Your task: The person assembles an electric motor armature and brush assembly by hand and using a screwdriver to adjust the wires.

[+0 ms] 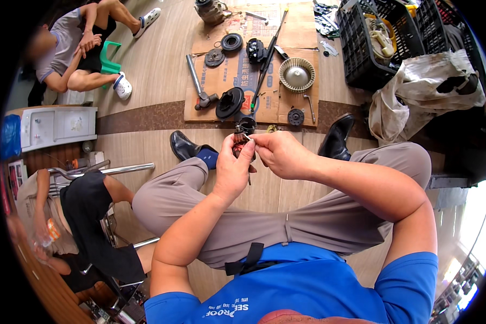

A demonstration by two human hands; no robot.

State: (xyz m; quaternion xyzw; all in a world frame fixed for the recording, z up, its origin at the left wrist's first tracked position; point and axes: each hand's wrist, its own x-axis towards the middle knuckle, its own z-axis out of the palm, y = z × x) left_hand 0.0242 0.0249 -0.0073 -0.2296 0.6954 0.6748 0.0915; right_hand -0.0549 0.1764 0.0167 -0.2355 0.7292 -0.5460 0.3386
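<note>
My left hand (234, 168) is closed around a small motor armature (240, 144) with reddish copper windings, held above the floor between my knees. A thin shaft points down below my fingers. My right hand (284, 154) pinches at the armature's side, finger and thumb together; a small pale piece shows at the fingertips, too small to name. Just beyond the armature is a dark cylindrical housing (247, 125). Further out, a black round flanged part (230, 103) lies on the cardboard sheet (302, 21).
The cardboard also carries a pale blower wheel (297, 75), a hammer-like metal tool (197, 78), a long black rod (268, 59), a black ring (232, 42) and an L-shaped wrench (310, 108). Black crates (362, 59) stand at right. Two people sit at left, one by a green stool (110, 59).
</note>
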